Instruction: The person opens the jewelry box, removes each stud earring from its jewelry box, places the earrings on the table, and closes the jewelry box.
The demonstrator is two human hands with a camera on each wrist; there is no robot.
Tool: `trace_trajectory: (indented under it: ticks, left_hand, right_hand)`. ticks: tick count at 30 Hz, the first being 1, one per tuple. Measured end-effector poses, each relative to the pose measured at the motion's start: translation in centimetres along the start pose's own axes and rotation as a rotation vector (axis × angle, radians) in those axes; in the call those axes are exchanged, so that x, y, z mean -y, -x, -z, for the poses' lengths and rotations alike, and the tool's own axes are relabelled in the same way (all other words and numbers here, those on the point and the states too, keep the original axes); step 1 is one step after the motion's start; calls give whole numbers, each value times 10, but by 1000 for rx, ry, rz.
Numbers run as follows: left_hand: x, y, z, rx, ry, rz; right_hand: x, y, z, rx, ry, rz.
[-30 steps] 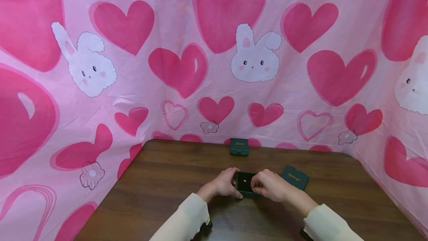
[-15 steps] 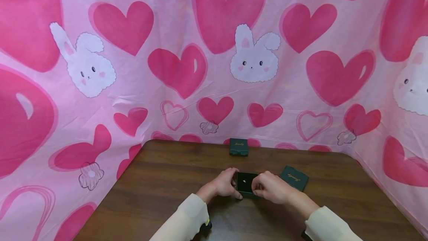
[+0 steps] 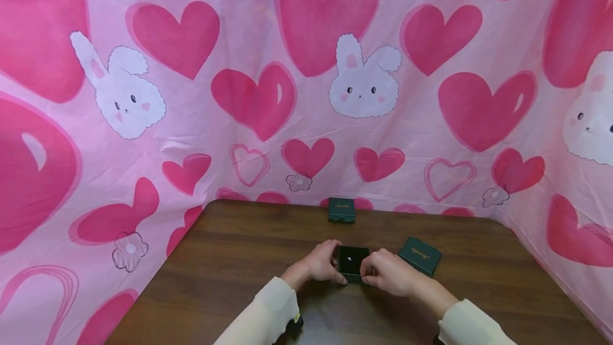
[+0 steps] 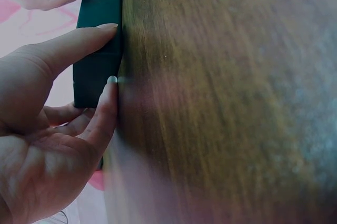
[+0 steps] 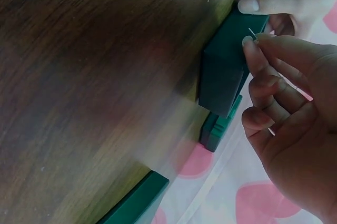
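Note:
A small dark green box [image 3: 353, 278] stands uncovered on the table, with a black insert [image 3: 353, 262] that bears a small silvery star-like piece [image 3: 349, 259]. My left hand [image 3: 322, 261] grips the box from its left side, thumb on the near wall in the left wrist view. At the box's right near corner, my right hand [image 3: 389, 272] pinches a thin metallic pin-like piece [image 5: 253, 33] between thumb and forefinger. Its full shape is hidden by the fingertips. The other right fingers curl loosely in the right wrist view.
A flat green lid [image 3: 420, 255] with gold lettering lies right of the open box. A closed green box [image 3: 342, 210] sits at the back of the brown wooden table [image 3: 249, 249]. Pink heart-patterned cloth [image 3: 306, 121] hangs behind and beside the table.
My right hand has shifted slightly down toward the near right corner of the box, uncovering more of the black insert. The left hand keeps its hold on the box.

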State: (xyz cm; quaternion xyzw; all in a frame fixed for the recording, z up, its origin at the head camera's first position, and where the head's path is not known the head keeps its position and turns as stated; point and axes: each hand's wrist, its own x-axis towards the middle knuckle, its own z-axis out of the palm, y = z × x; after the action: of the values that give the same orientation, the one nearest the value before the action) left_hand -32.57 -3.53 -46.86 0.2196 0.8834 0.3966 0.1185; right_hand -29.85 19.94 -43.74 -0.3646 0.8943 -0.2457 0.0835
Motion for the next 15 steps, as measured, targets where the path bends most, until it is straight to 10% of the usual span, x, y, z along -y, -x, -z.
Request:
trace_trajectory:
  ticks: [15]
  left_hand:
    - [2, -1, -1, -6, 2, -11]
  right_hand:
    - [11, 2, -8, 19, 8, 9]
